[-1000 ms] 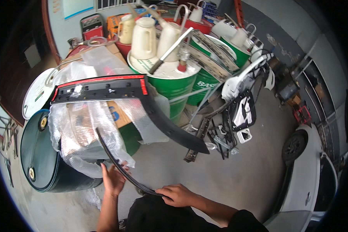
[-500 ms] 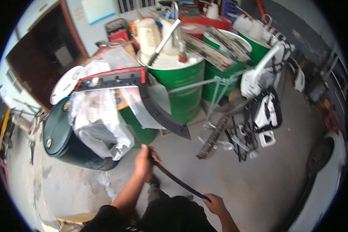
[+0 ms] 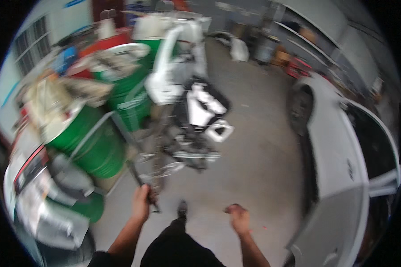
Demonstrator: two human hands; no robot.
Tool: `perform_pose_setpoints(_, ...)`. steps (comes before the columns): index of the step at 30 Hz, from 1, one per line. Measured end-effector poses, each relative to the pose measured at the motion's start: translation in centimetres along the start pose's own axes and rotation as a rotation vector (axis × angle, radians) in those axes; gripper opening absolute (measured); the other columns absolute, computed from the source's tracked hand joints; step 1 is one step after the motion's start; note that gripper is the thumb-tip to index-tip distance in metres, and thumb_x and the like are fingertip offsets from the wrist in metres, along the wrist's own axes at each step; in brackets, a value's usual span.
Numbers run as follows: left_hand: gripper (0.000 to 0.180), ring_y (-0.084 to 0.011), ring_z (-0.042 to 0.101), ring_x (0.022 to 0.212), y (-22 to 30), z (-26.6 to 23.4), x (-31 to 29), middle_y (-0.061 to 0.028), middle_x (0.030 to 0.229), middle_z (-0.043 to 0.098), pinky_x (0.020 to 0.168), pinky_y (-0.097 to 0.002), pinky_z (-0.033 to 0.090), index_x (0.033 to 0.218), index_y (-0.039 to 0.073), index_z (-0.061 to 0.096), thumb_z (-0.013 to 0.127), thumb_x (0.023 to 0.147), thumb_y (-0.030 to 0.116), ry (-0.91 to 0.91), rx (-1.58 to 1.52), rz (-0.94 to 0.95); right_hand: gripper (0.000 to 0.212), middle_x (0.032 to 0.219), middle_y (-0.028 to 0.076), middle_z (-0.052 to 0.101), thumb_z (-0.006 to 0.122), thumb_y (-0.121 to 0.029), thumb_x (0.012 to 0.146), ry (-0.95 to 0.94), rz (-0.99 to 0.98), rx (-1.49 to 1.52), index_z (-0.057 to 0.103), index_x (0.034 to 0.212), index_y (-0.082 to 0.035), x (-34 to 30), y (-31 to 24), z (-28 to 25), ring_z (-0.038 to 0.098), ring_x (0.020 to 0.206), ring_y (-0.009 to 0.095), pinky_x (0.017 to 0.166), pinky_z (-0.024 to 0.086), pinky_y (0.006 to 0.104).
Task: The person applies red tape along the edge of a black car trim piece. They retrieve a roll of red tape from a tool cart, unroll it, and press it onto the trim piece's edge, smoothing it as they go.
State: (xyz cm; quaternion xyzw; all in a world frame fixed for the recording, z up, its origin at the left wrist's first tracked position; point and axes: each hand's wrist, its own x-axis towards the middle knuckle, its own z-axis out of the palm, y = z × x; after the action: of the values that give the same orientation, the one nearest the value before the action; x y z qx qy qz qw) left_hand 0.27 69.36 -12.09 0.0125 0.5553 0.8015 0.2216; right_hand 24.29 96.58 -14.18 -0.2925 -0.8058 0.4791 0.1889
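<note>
The left hand grips a slim, dark strip; I cannot tell whether the blurred right hand holds anything. Translucent plastic wrap hangs near a cylindrical green drum.

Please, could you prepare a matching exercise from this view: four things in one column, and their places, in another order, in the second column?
Things:
1. black strip
2. light-coloured car
3. dark shoe
4. red-edged black panel

Places:
A. in the view, between the left hand and the right hand
B. near the left edge
C. held in the left hand
D. along the right side

Pairs: 1-C, 2-D, 3-A, 4-B
</note>
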Motion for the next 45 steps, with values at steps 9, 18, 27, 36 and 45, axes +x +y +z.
perform_pose_setpoints(9,0.033,-0.0101,0.046,0.061,-9.8,17.9,18.7,-0.0005,0.074,0.049,0.054,-0.0278,0.04,0.095,0.011,0.053,0.042,0.107,0.04,-0.339,0.161,-0.198,0.019,0.077,0.009,0.064,0.052,-0.01,0.094,0.204,0.249,0.148,0.067,0.091,0.003,14.4,6.9,-7.8,0.062,0.063,0.014,0.059,0.053,0.0294)
perform_pose_setpoints(18,0.029,-0.0171,0.059,0.084,-7.3,43.4,38.0,-0.0058,0.092,0.06,0.078,-0.0356,0.052,0.113,0.002,0.059,0.047,0.106,0.027,-0.608,-0.046,-0.351,0.019,0.072,0.011,0.066,0.05,-0.004,0.089,0.32,0.294,0.026,0.066,0.097,0.002,34.5,11.5,-20.1,0.069,0.068,0.019,0.065,0.053,0.0341)
perform_pose_setpoints(27,0.02,-0.0188,0.063,0.087,-15.6,68.6,57.9,-0.0076,0.095,0.063,0.085,-0.036,0.052,0.108,-0.001,0.061,0.05,0.101,0.013,-0.559,0.193,-0.352,0.022,0.077,0.009,0.066,0.048,-0.004,0.09,0.348,0.387,0.202,0.067,0.085,0.006,66.7,20.8,-32.7,0.064,0.071,0.016,0.069,0.054,0.0303)
perform_pose_setpoints(36,0.022,-0.0092,0.053,0.084,-15.4,97.5,76.3,-0.0015,0.089,0.06,0.076,-0.0256,0.044,0.116,0.001,0.06,0.051,0.104,0.016,-0.836,0.493,-0.092,0.024,0.081,0.014,0.065,0.067,-0.024,0.095,0.094,-0.174,0.165,0.063,0.101,-0.002,104.5,14.8,-48.3,0.065,0.072,0.022,0.066,0.053,0.0339)
perform_pose_setpoints(45,0.028,-0.0123,0.057,0.07,-18.4,125.9,102.5,-0.0038,0.076,0.061,0.065,-0.0295,0.047,0.101,-0.002,0.066,0.048,0.103,0.02,-0.867,0.494,0.234,0.024,0.065,0.003,0.058,0.059,-0.016,0.099,0.08,-0.252,0.197,0.057,0.079,-0.001,141.5,20.1,-62.5,0.054,0.059,0.009,0.055,0.045,0.0279)
